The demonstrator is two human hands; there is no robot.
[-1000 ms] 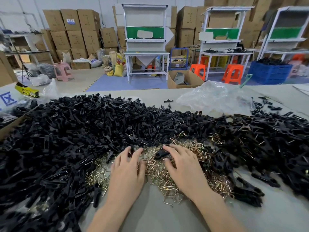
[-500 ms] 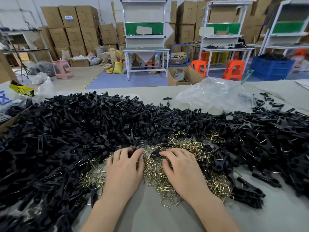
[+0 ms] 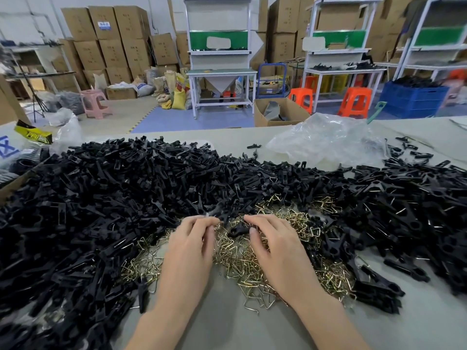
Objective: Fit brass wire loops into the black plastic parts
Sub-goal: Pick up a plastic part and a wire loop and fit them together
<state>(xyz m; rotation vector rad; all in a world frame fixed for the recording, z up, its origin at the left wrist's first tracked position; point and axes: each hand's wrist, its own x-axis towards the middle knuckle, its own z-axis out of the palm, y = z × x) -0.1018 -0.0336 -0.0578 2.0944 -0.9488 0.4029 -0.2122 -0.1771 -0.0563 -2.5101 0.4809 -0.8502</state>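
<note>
Through the head camera I see both hands low over the grey table (image 3: pixel 227 329), in the middle of a pile of brass loops (image 3: pixel 242 263). The right hand (image 3: pixel 280 248) pinches one black part (image 3: pixel 237 229) between thumb and forefinger, just above the loops. The left hand (image 3: pixel 189 248) has its fingers curled with the tips drawn together at the far edge of the pile. The spot is blurred, so I cannot tell whether it grips a loop or nothing.

Loose black parts (image 3: pixel 101 198) ring the loops in a thick heap that spreads across the table from left to right. A few loops show among the parts on the right. A crumpled clear bag (image 3: pixel 328 142) lies behind the heap.

At the left edge sits a yellow and black pack (image 3: pixel 32 136) whose lettering is too smeared for me to read. Beside it is a white sack with a blue X mark (image 3: pixel 6 150). One of the stacked cartons (image 3: pixel 113 51) on the floor behind carries a blue and white label (image 3: pixel 104 25), too small to make out. Farther back stand a white bench (image 3: pixel 219 72) with a green panel, two orange stools (image 3: pixel 355 102), a pink stool (image 3: pixel 94 102) and a blue crate (image 3: pixel 414 98).
</note>
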